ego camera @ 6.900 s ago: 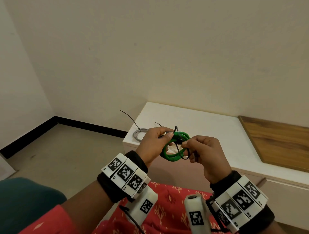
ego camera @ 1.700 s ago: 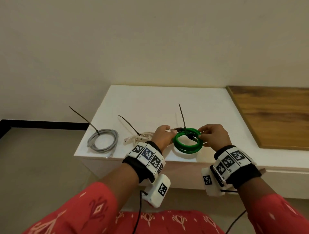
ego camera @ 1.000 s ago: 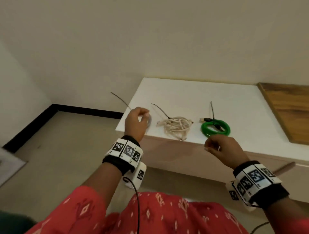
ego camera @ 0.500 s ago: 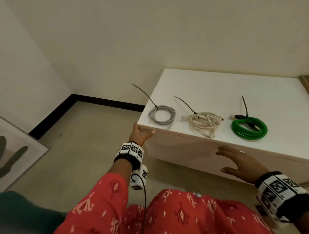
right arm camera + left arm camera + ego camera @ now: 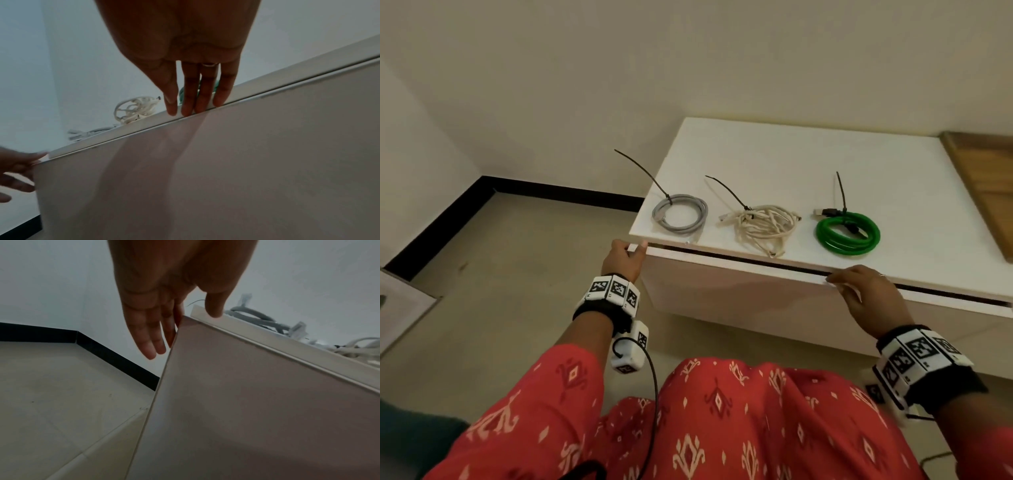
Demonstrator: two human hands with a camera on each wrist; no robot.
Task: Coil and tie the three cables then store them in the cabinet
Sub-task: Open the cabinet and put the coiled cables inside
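Currently, the grey cable (image 5: 701, 215), cream cable (image 5: 760, 224) and green cable (image 5: 846, 246) lie coiled and tied along the front edge of the cabinet (image 5: 808, 164) top, left to right; the front panel (image 5: 739, 301) stands slightly ajar, interior hidden. Only the wrist views show the grips: left hand (image 5: 624, 259), straight fingers (image 5: 148, 344) at the panel's left corner; right hand (image 5: 869, 298), straight fingers (image 5: 190, 97) on its top edge; neither clasps anything.

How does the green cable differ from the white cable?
The green cable is a neat round coil; the white cable is a loose, tangled bundle. The green cable lies farthest right; the white cable lies in the middle. Both carry black ties and rest on the cabinet top.
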